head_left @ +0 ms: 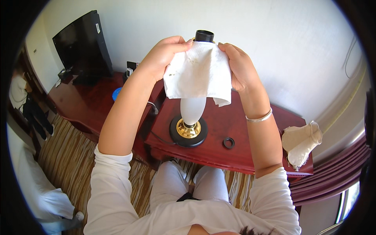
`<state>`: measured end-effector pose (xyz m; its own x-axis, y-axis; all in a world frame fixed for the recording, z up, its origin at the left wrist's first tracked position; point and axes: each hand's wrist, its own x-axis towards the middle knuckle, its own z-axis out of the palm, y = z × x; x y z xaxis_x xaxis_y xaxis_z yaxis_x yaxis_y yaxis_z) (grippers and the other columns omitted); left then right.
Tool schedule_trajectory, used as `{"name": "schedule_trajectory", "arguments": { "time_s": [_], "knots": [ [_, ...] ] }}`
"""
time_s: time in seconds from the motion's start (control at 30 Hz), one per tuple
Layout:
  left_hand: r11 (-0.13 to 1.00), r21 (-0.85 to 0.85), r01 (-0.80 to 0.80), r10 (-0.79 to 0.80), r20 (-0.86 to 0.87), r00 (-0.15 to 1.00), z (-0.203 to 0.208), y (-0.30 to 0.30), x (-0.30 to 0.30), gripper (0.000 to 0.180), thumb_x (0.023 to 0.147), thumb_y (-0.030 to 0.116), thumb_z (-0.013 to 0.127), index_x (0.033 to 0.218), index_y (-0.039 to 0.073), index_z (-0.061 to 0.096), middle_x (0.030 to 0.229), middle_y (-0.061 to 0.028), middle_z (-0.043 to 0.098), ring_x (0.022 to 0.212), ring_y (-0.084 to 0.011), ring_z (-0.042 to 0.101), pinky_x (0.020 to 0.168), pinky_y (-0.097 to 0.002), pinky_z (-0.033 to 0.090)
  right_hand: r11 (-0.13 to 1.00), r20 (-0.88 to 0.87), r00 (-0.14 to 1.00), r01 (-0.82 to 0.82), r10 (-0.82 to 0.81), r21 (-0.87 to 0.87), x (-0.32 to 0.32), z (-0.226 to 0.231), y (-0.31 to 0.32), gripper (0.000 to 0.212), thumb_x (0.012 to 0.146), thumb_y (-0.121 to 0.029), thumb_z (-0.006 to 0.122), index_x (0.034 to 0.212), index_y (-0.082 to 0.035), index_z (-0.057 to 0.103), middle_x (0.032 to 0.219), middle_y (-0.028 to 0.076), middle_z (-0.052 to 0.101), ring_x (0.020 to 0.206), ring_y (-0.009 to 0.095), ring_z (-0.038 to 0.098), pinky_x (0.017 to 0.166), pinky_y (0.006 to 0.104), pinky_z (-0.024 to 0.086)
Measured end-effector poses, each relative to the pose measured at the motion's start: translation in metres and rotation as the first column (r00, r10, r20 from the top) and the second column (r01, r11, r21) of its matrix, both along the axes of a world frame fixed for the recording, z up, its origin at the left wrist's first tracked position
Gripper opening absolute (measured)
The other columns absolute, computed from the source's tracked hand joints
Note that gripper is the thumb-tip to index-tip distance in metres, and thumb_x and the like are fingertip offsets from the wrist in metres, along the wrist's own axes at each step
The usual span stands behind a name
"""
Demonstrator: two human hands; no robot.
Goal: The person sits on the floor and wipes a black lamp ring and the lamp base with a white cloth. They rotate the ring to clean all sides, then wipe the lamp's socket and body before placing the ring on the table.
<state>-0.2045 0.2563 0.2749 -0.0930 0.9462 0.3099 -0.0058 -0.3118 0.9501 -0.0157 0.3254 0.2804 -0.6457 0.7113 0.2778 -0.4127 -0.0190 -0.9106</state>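
Both my hands are raised at the top of a table lamp base, with a white cloth stretched between them. My left hand (166,53) pinches the upper left corner of the cloth (197,72), and my right hand (239,64) grips its upper right corner. Brownish spots mark the cloth, which hangs in front of the lamp's upper body. Above it shows the black threaded socket (204,36). Below, the lamp base (192,109) has a frosted white body, a gold collar and a round black foot on the red-brown table. A black ring (228,143) lies to the right of the foot.
A cream lampshade (300,141) lies at the table's (211,150) right end. On the longer desk (78,103) at left stand a television (84,45) and a blue round object (116,94). Purple curtains (333,176) hang at right. Other people (33,109) are at far left.
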Motion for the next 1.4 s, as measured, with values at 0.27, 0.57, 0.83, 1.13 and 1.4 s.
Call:
{"name": "schedule_trajectory", "arguments": {
  "time_s": [0.27, 0.57, 0.83, 1.13, 1.4],
  "knots": [
    [0.977, 0.068, -0.201, 0.203, -0.015, 0.979, 0.002, 0.009, 0.001, 0.025, 0.090, 0.026, 0.055, 0.076, 0.006, 0.052, 0.076, -0.0025, 0.055, 0.071, -0.0111, 0.051, 0.067, -0.0269, 0.041, 0.998, 0.052, 0.999, -0.007, 0.004, 0.058, -0.003, 0.005, -0.012, 0.026, 0.093, -0.021, 0.049, 0.091, 0.004, 0.051, 0.081, 0.011, 0.057, 0.069, 0.016, 0.060, 0.059, 0.0311, 0.054],
    [0.979, -0.007, -0.203, 0.189, -0.331, 0.925, 0.039, 0.013, -0.004, 0.020, 0.089, 0.023, 0.056, 0.085, 0.003, 0.057, 0.080, -0.0032, 0.059, 0.075, -0.0103, 0.057, 0.068, -0.0254, 0.045, 0.991, -0.102, 0.995, -0.006, -0.008, -0.137, 0.003, -0.001, -0.008, 0.027, 0.091, -0.014, 0.046, 0.102, 0.011, 0.047, 0.091, 0.018, 0.056, 0.077, 0.023, 0.062, 0.063, 0.0344, 0.055],
    [0.989, -0.072, -0.132, 0.134, 0.016, 0.991, 0.025, 0.025, -0.016, 0.020, 0.089, 0.023, 0.058, 0.084, 0.004, 0.055, 0.083, -0.0064, 0.058, 0.076, -0.0154, 0.057, 0.068, -0.0320, 0.048, 1.000, -0.008, 1.000, 0.027, -0.027, 0.012, -0.009, 0.006, -0.025, 0.032, 0.092, -0.016, 0.046, 0.105, 0.013, 0.046, 0.090, 0.017, 0.057, 0.076, 0.023, 0.061, 0.061, 0.0340, 0.054],
    [0.996, -0.046, -0.081, 0.080, -0.007, 0.997, 0.024, 0.016, -0.011, 0.022, 0.089, 0.025, 0.058, 0.080, 0.005, 0.055, 0.083, -0.0061, 0.057, 0.075, -0.0143, 0.057, 0.067, -0.0291, 0.047, 0.995, 0.006, 0.997, 0.083, -0.083, -0.054, -0.007, 0.010, -0.019, 0.029, 0.093, -0.018, 0.045, 0.103, 0.010, 0.047, 0.089, 0.016, 0.055, 0.072, 0.020, 0.059, 0.061, 0.0342, 0.053],
    [0.993, -0.091, -0.081, 0.087, 0.063, 0.994, 0.020, 0.016, -0.016, 0.022, 0.090, 0.022, 0.056, 0.098, 0.001, 0.055, 0.090, -0.0045, 0.059, 0.082, -0.0109, 0.058, 0.072, -0.0257, 0.048, 0.994, 0.037, 0.994, 0.105, -0.104, -0.028, -0.009, 0.018, -0.032, 0.023, 0.094, -0.017, 0.044, 0.091, 0.004, 0.052, 0.079, 0.010, 0.056, 0.064, 0.015, 0.058, 0.056, 0.0306, 0.051]
  ]
}}
